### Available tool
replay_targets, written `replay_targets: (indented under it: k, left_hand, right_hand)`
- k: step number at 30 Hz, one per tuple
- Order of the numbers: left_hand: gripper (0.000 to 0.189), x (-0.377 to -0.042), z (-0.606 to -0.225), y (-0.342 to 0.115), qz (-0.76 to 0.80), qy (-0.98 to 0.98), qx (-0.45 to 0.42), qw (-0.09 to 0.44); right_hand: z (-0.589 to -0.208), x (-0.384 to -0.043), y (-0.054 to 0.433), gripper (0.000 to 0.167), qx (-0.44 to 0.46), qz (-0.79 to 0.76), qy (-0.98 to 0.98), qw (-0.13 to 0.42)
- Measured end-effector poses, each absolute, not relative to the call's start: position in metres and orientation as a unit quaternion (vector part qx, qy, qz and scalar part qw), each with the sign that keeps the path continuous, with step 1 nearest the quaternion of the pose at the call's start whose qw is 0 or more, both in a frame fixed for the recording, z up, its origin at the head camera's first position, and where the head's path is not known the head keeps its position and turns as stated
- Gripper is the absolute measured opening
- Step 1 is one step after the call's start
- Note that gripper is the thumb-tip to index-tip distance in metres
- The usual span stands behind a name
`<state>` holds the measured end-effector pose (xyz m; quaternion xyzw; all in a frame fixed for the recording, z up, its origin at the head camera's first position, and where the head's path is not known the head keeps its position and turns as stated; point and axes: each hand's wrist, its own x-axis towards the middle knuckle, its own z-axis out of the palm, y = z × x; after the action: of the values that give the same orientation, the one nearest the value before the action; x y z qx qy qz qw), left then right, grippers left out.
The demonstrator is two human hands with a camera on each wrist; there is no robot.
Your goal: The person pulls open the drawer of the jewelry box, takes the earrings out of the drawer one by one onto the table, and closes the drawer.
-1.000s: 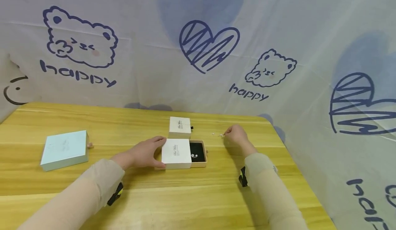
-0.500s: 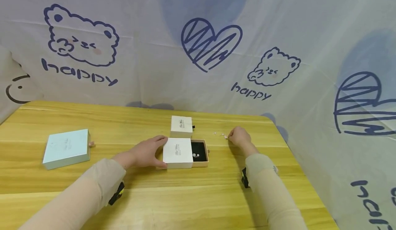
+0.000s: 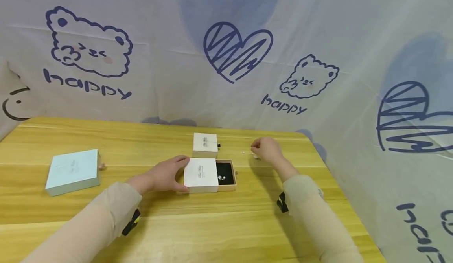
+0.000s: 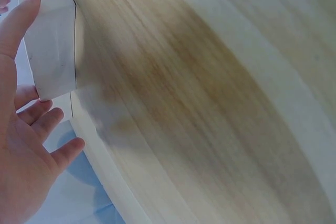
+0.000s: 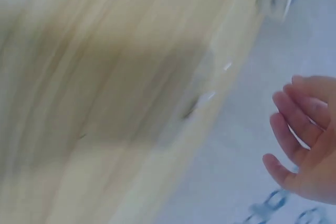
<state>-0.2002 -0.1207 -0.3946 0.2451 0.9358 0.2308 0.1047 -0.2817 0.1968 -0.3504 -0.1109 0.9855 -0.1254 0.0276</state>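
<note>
My left hand (image 3: pixel 161 175) holds the white sleeve box (image 3: pixel 201 174) on the table, thumb on its near side and fingers at its far side. The box's drawer (image 3: pixel 234 172) is pulled partway out to the right. On its black lining lies a small shiny piece of jewelry (image 3: pixel 221 177). My right hand (image 3: pixel 269 151) hovers over small silvery jewelry pieces (image 3: pixel 256 158) on the table. In the right wrist view its fingers (image 5: pixel 286 135) are loosely bent with nothing visible between them; the blurred pieces (image 5: pixel 206 98) lie apart from it.
A smaller white box (image 3: pixel 205 145) with a black tab stands behind the held one. Over on the left lies a light blue box (image 3: pixel 73 171) with a pinkish tab. A printed cloth (image 3: pixel 170 50) hangs behind the wooden table (image 3: pixel 198 231).
My right hand was low at the jewelry pieces; it has risen off them and shifted slightly left and away from me. The left hand stays on the white box.
</note>
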Motion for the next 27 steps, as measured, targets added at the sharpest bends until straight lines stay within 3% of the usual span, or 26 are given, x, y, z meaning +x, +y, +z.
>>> replay_targets:
  k: [15,27]
  left_hand:
    - [0.096,-0.201,-0.397,-0.121,0.237,0.935,0.242,0.106]
    - [0.096,-0.2,-0.395,-0.121,0.24,0.935,0.239,0.108]
  right_hand:
    - [-0.367,-0.231,0.136,0.014,-0.312,-0.061,0.944,0.089]
    - [-0.378,-0.22,0.132,0.011,-0.365,-0.006,0.931,0.013]
